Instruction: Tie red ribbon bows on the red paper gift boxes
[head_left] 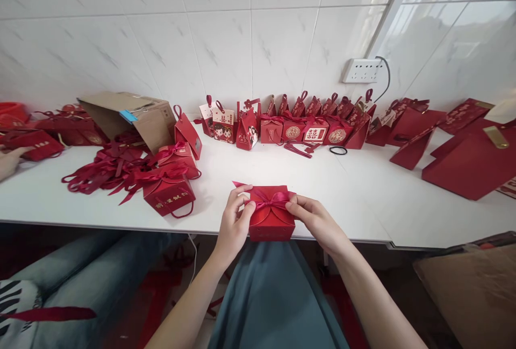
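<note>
A red gift box [272,227] with scalloped top flaps sits at the table's front edge, directly before me. A shiny crimson ribbon [271,199] is tied across its top in a bow. My left hand [237,214] is closed at the box's left side, thumb and fingers pinching the ribbon there. On the other side, my right hand [308,213] pinches the right loop of the bow between thumb and fingers. To the left stands another red box [169,197] with a bow and a cord handle. Behind it lies a heap of loose crimson ribbons [107,169].
Several finished red boxes [304,129] line the wall. An open cardboard box [137,115] lies on its side at left. Larger red boxes [467,161] stand at right. A black ring [338,150] lies mid-table. A co-worker's hand [11,162] touches red packaging at far left.
</note>
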`<state>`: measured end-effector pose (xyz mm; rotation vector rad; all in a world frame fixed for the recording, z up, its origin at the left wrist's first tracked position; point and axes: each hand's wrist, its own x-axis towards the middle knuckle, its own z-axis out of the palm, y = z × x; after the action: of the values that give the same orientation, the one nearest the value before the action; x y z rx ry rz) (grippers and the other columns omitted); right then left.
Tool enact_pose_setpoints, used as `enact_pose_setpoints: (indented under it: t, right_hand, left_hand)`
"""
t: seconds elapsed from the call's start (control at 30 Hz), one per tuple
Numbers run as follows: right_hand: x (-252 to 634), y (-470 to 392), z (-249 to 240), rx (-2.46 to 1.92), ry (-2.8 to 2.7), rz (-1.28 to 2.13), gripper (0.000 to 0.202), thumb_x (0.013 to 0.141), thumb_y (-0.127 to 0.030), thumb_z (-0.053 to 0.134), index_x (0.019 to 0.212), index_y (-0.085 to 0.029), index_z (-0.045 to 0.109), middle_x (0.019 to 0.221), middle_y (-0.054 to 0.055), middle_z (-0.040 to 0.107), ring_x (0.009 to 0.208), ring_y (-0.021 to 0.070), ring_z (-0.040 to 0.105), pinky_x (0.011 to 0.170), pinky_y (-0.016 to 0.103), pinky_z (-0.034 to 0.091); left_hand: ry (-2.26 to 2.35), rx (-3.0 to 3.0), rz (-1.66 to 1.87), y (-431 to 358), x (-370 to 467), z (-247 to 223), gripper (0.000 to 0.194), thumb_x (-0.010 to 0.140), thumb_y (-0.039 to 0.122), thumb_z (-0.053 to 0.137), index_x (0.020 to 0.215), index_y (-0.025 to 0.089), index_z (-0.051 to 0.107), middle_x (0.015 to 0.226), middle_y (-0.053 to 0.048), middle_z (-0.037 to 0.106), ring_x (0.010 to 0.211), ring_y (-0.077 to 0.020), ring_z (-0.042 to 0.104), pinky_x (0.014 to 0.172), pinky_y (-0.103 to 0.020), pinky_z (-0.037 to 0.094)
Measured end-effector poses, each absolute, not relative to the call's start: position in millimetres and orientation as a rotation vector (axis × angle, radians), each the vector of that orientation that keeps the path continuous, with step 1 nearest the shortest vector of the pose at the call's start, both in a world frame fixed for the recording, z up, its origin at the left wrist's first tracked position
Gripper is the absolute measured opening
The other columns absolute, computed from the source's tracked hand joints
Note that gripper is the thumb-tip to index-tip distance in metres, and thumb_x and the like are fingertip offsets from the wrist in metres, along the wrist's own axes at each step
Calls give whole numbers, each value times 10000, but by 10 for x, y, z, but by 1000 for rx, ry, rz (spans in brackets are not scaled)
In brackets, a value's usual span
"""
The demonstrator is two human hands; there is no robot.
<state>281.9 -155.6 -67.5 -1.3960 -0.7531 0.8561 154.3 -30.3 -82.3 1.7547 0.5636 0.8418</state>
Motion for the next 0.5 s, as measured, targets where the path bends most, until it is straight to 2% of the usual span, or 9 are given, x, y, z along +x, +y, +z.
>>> enact_pose_setpoints:
  t: [0.13, 0.33, 0.5]
  right_hand:
    - [2823, -1568, -711, -1247, -677, 949, 352, 756, -422, 632, 597, -178, 434, 646, -28, 444, 636, 116, 394, 645, 258, 319]
    - [2837, -1556, -794, -1087, -564, 1013, 317, 746, -341, 655, 573, -171, 450, 622, -34, 435, 591, 98, 355, 598, 240, 297]
    - [2833, -1529, -906, -982, -421, 995, 296, 684, -312, 701, 553, -174, 474, 590, -32, 400, 567, 101, 326, 556, 235, 285]
  left_hand:
    - [615, 1686, 870, -314, 1551, -880, 208, 814, 301, 478, 649, 183, 524, 1090, -73, 517, 1034, -205, 527, 737, -244, 459]
    - [621, 1559, 896, -283, 1574, -1000, 232, 824, 309, 505, 634, 179, 535, 1025, -37, 509, 1000, -168, 518, 828, -216, 398]
    - [658, 1429, 974, -309, 1618, -1106, 238, 809, 326, 534, 622, 181, 514, 880, -12, 495, 812, -127, 515, 723, -203, 406]
